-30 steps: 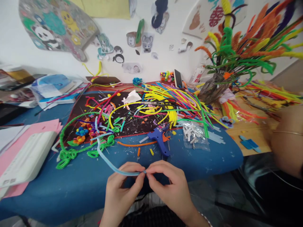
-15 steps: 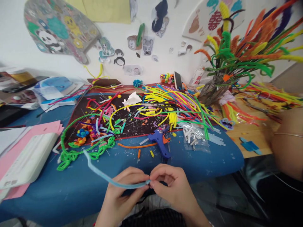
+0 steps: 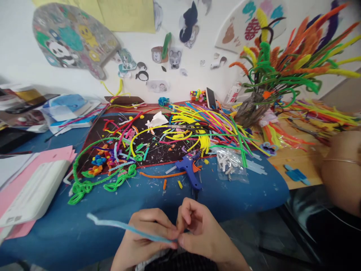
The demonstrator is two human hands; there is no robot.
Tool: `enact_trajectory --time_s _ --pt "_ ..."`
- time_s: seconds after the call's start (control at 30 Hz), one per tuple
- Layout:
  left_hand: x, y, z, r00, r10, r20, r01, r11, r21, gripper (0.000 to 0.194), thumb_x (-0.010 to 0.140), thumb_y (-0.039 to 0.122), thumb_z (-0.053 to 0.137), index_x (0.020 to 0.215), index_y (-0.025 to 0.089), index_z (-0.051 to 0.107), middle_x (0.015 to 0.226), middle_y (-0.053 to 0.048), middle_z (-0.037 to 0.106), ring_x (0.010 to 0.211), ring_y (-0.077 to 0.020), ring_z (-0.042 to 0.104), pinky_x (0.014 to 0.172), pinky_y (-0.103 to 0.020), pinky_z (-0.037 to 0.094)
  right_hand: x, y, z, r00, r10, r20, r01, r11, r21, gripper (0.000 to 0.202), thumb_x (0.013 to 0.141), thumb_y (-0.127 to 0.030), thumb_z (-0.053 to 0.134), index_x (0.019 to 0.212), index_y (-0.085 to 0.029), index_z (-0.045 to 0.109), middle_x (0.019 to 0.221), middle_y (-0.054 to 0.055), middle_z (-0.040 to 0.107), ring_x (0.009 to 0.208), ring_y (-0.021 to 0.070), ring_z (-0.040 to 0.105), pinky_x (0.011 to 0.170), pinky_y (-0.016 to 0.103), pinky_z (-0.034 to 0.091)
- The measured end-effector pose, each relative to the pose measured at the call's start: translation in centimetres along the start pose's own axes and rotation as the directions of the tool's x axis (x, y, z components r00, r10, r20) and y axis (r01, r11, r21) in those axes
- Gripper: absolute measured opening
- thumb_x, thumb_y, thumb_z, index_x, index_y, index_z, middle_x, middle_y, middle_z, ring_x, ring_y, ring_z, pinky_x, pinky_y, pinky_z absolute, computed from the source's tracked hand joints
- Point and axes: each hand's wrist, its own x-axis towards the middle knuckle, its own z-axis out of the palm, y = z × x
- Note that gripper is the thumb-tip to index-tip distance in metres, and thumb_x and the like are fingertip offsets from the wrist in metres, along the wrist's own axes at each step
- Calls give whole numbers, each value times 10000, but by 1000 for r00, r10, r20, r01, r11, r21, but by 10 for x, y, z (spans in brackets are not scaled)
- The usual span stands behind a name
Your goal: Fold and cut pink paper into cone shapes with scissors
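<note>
A light blue pipe cleaner [image 3: 124, 226] stretches out to the left from between my two hands, just in front of the table's near edge. My left hand [image 3: 146, 235] pinches it close to its right end. Thumb and fingers of my right hand [image 3: 201, 231] are closed at that same end, touching the left fingertips; the tip itself is hidden by the fingers. Beyond the hands lies a blue-purple glue gun [image 3: 190, 171], with an orange pipe cleaner [image 3: 160, 175] beside it. Green looped pipe cleaners [image 3: 81, 188] lie to the left.
A dark mat [image 3: 152, 158] carries a heap of yellow and mixed pipe cleaners [image 3: 203, 116]. A clear bag of small white pieces [image 3: 231, 163] lies to the right. A vase of pipe-cleaner stems [image 3: 249, 109] stands at the back. Another person's arm [image 3: 342, 169] is at right.
Both hands have come slightly lower and nearer to me. The pipe cleaner's free end has swung down and left, and my right hand's index finger has lifted a little.
</note>
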Motion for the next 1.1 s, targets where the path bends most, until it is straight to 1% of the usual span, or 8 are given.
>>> enact_trajectory --time_s 0.13,0.23,0.67,0.9,0.97,1.0,1.03,1.1 --pt "-1 0 -3 996 -88 30 90 991 -98 157 758 226 787 907 273 798 730 -77 733 616 -179 691 553 -262 566 -1 1 3 1000 10 4 -10 999 -41 388 597 -128 708 692 -232 346 676 -54 562 619 90 490 613 215 412" --pt "0 -1 -3 993 -100 63 107 988 -115 127 760 262 787 887 266 802 694 -80 725 601 -180 678 545 -270 555 -1 1 4 1000 15 6 -15 999 -41 359 554 -74 640 682 -233 344 665 -60 561 604 85 478 602 208 416" --pt "-3 -3 -5 995 20 98 -15 998 -54 152 832 238 717 969 282 766 703 -53 742 587 -166 693 537 -245 539 -1 -1 4 996 61 60 -59 998 -32 365 565 -25 603 673 -232 323 660 -73 589 574 71 504 564 194 372" --pt "-7 -7 -4 997 54 63 -54 998 -15 171 831 218 719 993 267 748 706 -36 726 585 -147 675 547 -238 534 -3 -10 5 999 27 35 -20 980 -200 329 619 -40 598 674 -232 337 688 -45 621 632 98 531 603 207 417" --pt "-6 -9 -4 996 83 -16 -82 996 16 203 803 190 747 996 252 752 705 -28 708 588 -138 662 555 -234 539 0 -15 -2 994 -102 -41 78 917 -390 220 700 -93 591 703 -225 415 736 -19 634 676 121 565 656 240 458" --pt "-6 -10 -4 993 100 -62 -98 995 26 209 789 179 760 988 243 756 705 -27 698 595 -136 655 562 -236 541 4 -17 -7 970 -215 -111 125 838 -530 143 751 -130 584 748 -221 474 790 4 647 736 144 588 706 271 476" --pt "-6 -11 -5 988 115 -105 -113 993 28 205 781 173 767 977 234 759 705 -27 691 603 -135 648 568 -239 543 8 -18 -14 920 -348 -181 139 722 -678 66 802 -174 575 821 -217 529 866 33 658 824 177 603 768 313 486" --pt "-6 -14 -7 980 118 -157 -118 993 11 185 780 173 768 957 222 761 722 -30 685 625 -139 641 577 -250 548 18 -19 -28 776 -567 -275 6 443 -897 169 875 -274 568 1027 -199 575 1046 100 655 1003 256 581 889 421 463"
